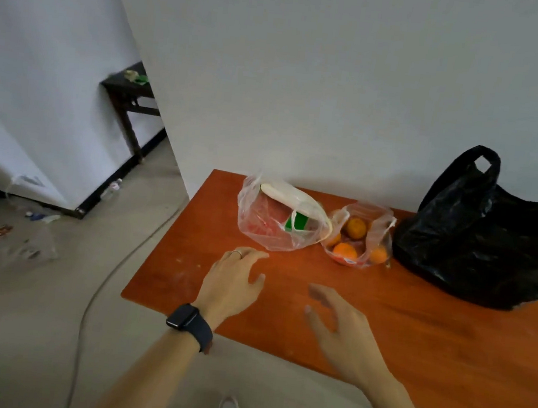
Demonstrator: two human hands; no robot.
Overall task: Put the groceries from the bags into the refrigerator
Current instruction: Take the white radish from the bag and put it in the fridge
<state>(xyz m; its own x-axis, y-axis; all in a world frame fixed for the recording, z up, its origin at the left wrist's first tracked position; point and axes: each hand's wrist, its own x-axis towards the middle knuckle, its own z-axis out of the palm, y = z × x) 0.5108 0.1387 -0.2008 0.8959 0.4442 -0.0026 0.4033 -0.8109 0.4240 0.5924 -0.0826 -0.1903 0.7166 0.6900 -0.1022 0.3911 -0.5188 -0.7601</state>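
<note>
Orange-red tabletop [413, 335] fills the lower right of the frame, set against a plain white wall. Nearest the camera, the left hand [234, 280], with a dark smartwatch [187, 318] at the wrist, hovers over the wood with fingers loosely spread, holding nothing. The right hand [344, 331] is blurred; its fingers appear extended and apart, also empty. Just beyond the left fingertips lies a clear plastic bag [258, 226] holding a long white vegetable [291, 196], probably a radish, and a green-labelled pack. Just beside it on the right, a second clear bag [381, 229] holds oranges [345, 251]. A black plastic bag [482, 246], contents hidden, stands at the right edge. At upper left, across the floor, rises a white cabinet [41, 80], probably the refrigerator.

Handling: the thin film is soft and slippery, so each bag is best taken by its gathered mouth or handles. The oranges lie loose and may roll. The radish is likely the heaviest piece and wants support from below.
</note>
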